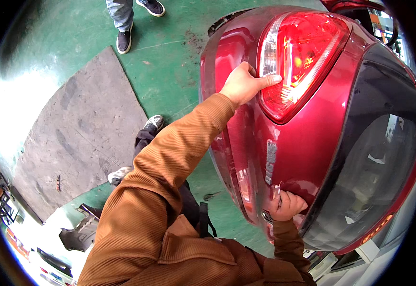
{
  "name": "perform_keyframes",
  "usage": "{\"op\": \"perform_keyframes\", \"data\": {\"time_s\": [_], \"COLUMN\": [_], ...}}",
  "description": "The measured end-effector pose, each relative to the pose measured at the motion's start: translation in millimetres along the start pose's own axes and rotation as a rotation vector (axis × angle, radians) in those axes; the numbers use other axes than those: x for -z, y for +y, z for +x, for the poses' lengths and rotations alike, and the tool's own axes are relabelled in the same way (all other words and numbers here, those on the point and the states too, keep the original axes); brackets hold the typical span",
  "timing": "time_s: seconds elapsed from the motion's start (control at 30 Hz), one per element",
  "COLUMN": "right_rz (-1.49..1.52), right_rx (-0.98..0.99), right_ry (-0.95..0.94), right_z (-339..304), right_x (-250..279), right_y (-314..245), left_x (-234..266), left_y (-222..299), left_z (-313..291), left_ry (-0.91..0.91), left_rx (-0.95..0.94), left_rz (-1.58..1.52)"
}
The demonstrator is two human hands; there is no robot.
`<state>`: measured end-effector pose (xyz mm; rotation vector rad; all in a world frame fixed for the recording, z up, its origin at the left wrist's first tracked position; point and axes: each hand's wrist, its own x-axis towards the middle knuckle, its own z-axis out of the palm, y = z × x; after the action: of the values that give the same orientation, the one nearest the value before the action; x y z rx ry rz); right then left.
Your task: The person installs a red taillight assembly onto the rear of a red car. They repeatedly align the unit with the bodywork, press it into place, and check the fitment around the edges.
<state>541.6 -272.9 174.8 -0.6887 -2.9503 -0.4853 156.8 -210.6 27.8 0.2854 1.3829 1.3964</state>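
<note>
A dark red car's rear fills the right side. My left hand [246,85] rests at the inner edge of the red and clear tail light [308,52], its thumb stretched onto the lens and apart from the fingers, which are partly hidden. Lower down, my right hand [288,206] is closed against the red tailgate [308,138], beside the round emblem [267,217] and below the raised silver lettering [270,162]. A thin, pale, shiny piece [277,190] sticks up from its fingers; its kind cannot be made out.
The dark rear window [379,157] lies right of the tailgate. A grey mat [81,124] covers part of the green floor [170,57]. Another person's legs and dark shoes [124,40] are at the top. Detached car parts [80,233] lie at lower left.
</note>
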Motion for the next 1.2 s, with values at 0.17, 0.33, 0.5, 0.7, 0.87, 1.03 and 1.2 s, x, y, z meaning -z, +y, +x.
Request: {"op": "perform_keyframes", "data": {"time_s": [0.17, 0.33, 0.5, 0.7, 0.87, 1.03, 1.2], "right_rz": [-0.002, -0.011, -0.023, -0.021, 0.049, 0.032, 0.068], "right_rx": [-0.001, -0.03, -0.009, -0.026, -0.046, -0.064, -0.081], "right_ry": [-0.03, -0.107, -0.13, -0.131, -0.206, -0.09, -0.098], "right_z": [0.4, 1.1, 2.1, 1.2, 5.9, 8.9, 8.2], "right_x": [1.5, 4.3, 4.9, 7.6, 10.2, 9.4, 14.4], "right_y": [0.6, -3.1, -3.8, -9.0, -0.7, 0.9, 0.2], "left_x": [6.2, 18.0, 20.4, 8.9, 0.2, -5.3, -7.7], "left_y": [-11.8, -22.5, -39.6, -44.7, -51.9, -41.4, -44.8], "left_z": [4.3, 1.8, -5.9, -0.3, 7.0, 7.3, 9.9], "left_ry": [-0.053, -0.182, -0.162, -0.109, -0.007, -0.02, -0.039], "left_rx": [-0.013, 0.076, 0.048, -0.067, -0.065, -0.057, -0.023], "left_rz": [-0.053, -0.515, -0.654, -0.463, -0.331, -0.401, -0.398]}}
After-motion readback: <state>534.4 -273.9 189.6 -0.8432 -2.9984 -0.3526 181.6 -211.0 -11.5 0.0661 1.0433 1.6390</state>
